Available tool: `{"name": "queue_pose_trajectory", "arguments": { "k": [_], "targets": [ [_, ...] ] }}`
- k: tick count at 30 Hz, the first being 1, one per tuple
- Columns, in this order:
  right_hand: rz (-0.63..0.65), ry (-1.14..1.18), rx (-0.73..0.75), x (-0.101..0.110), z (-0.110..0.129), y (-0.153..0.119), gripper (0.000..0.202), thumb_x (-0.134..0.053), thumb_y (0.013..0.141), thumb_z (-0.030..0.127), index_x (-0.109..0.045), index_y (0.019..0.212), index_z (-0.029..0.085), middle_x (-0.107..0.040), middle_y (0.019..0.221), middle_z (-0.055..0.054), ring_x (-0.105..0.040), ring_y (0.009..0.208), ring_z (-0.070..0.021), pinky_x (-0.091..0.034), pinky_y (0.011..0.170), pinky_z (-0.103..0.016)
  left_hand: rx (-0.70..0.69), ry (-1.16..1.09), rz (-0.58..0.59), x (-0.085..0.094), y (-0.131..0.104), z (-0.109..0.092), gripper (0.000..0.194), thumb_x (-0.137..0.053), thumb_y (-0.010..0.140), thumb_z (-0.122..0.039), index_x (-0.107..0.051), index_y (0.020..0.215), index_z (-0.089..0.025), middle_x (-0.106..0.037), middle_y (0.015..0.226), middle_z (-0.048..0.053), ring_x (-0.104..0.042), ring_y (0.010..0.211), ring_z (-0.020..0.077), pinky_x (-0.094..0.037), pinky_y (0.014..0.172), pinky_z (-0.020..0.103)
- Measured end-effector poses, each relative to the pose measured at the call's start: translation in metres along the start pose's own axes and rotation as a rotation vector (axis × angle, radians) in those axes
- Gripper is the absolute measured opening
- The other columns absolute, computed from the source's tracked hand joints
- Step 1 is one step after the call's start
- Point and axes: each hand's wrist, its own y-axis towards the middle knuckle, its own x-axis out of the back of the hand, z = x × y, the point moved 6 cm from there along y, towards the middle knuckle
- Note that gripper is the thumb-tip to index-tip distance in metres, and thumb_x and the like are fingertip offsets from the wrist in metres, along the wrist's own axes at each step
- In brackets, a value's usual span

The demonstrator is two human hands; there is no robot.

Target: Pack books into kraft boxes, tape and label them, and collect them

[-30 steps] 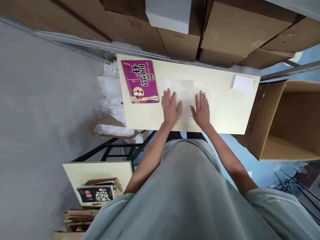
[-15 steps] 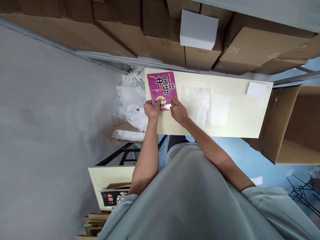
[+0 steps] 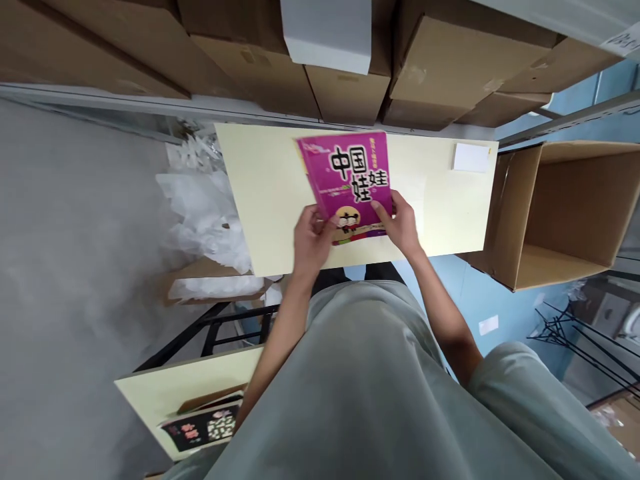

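Both hands hold a purple book (image 3: pixel 345 175) with large Chinese characters and a cartoon figure on its cover. It is raised over the pale yellow table (image 3: pixel 270 220) and tilted slightly. My left hand (image 3: pixel 313 243) grips the lower left corner, thumb on the cover. My right hand (image 3: pixel 400 223) is closed on the lower right edge, its thumb also on the cover. Fingers behind the book are hidden. A sheet of white paper or film, mostly covered by the book, lies on the table beneath.
Cardboard boxes (image 3: pixel 345 93) line a shelf beyond the table. An open carton (image 3: pixel 575 207) stands at the right. A white pad (image 3: pixel 471 158) lies on the table's right end. Crumpled white wrapping (image 3: pixel 205 207) is heaped at the left. A black book (image 3: pixel 200 430) rests on a lower-left board.
The book has been lifted off the table's left end and moved right, toward me, in both hands. The camera view has shifted to the right.
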Motion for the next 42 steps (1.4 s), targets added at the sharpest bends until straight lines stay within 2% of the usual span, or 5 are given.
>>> {"name": "queue_pose_trajectory", "arguments": {
  "k": [6, 13, 23, 35, 42],
  "targets": [
    [-0.021, -0.207, -0.134, 0.022, -0.082, 0.000, 0.033, -0.062, 0.110, 0.051, -0.071, 0.123, 0.021, -0.085, 0.117, -0.012, -0.078, 0.098, -0.0274, -0.063, 0.083, -0.038, 0.122, 0.144, 0.007, -0.073, 0.008, 0.054, 0.018, -0.069, 0.098, -0.032, -0.064, 0.113, -0.023, -0.080, 0.108, 0.008, -0.077, 0.098, 0.0243, -0.063, 0.090, 0.037],
    [0.060, -0.337, -0.187, -0.001, -0.113, 0.013, 0.022, -0.065, 0.110, 0.039, -0.072, 0.118, 0.020, -0.083, 0.112, -0.010, -0.077, 0.095, -0.0238, -0.059, 0.086, -0.035, 0.055, 0.572, -0.074, -0.063, 0.019, 0.075, 0.021, -0.073, 0.093, -0.029, -0.068, 0.112, -0.022, -0.075, 0.112, 0.013, -0.073, 0.104, 0.0307, -0.059, 0.100, 0.045],
    [-0.306, -0.384, -0.338, 0.105, -0.153, 0.005, 0.031, -0.069, 0.104, 0.043, -0.068, 0.124, 0.019, -0.079, 0.118, -0.013, -0.074, 0.098, -0.0251, -0.058, 0.096, -0.042, 0.139, 0.579, -0.395, -0.032, 0.045, 0.086, 0.028, -0.078, 0.092, -0.032, -0.068, 0.115, -0.021, -0.073, 0.102, 0.011, -0.071, 0.102, 0.0323, -0.058, 0.107, 0.050],
    [-0.234, -0.239, -0.109, 0.084, -0.128, 0.013, 0.008, -0.058, 0.100, 0.026, -0.063, 0.095, 0.024, -0.074, 0.113, -0.010, -0.071, 0.103, -0.0226, -0.062, 0.092, -0.038, -0.116, 0.622, -0.085, -0.081, 0.032, 0.050, 0.015, -0.058, 0.104, -0.024, -0.073, 0.105, -0.022, -0.073, 0.114, 0.013, -0.071, 0.104, 0.0292, -0.055, 0.103, 0.042],
    [0.024, -0.137, 0.057, 0.010, -0.087, 0.024, 0.012, -0.060, 0.107, 0.033, -0.067, 0.105, 0.024, -0.073, 0.139, -0.012, -0.076, 0.113, -0.0218, -0.063, 0.104, -0.037, -0.085, 0.545, -0.113, -0.081, 0.033, 0.056, 0.019, -0.056, 0.108, -0.031, -0.072, 0.112, -0.022, -0.075, 0.109, 0.011, -0.072, 0.101, 0.0270, -0.054, 0.101, 0.040]
  ]
}}
